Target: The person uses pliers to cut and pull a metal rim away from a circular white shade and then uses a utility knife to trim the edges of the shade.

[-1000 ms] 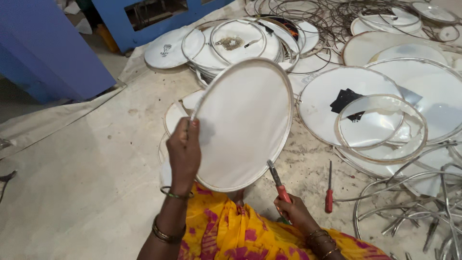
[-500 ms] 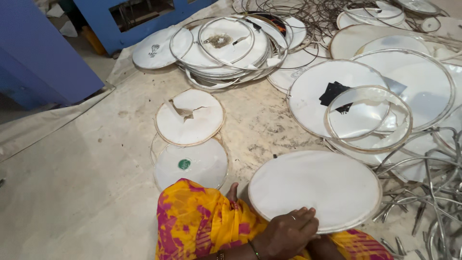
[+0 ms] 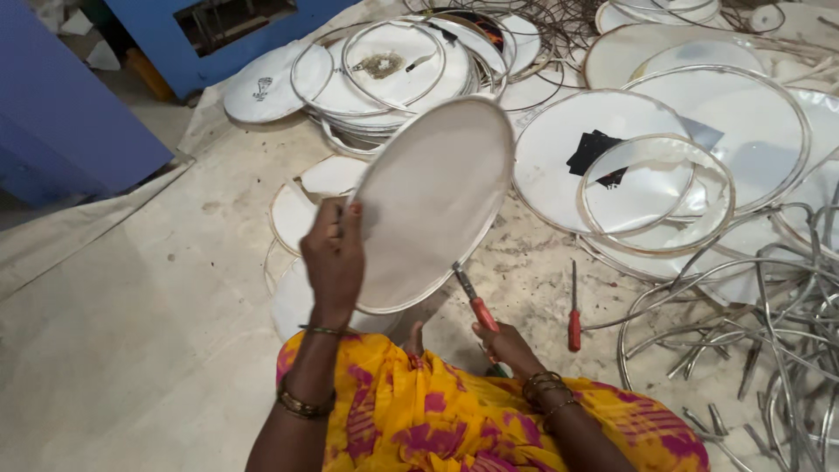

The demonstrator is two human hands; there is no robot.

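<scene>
Everything here is placed from the round white membrane stretched on a thin metal hoop (image 3: pixel 433 201), which stands tilted on edge above the person's lap.

At its left rim the left hand (image 3: pixel 334 258) clamps it, fingers (image 3: pixel 330 229) curled over the edge and thumb behind (the skin looks taut and clean, with no tear showing). Just behind and below that hand, flat white discs (image 3: pixel 301 205) lie on the dusty floor cloth (image 3: pixel 131 332).

At the hoop's lower right rim, the tip of a red-handled screwdriver (image 3: pixel 476 306) touches the edge; the right hand (image 3: pixel 502 345) grips its handle, fingers closed around it. By my judgement, the rim is being worked with the tool, so this piece is stretched but not finished.

A second red-handled screwdriver (image 3: pixel 574 316) lies on the floor just right of the hoop. Above the hoop sits a stack of white hooped discs (image 3: pixel 393 74), seemingly done; to the right lie larger white discs (image 3: pixel 603 153) and, beyond them, bare bent metal rings (image 3: pixel 752 332), which suggests much remains.
</scene>
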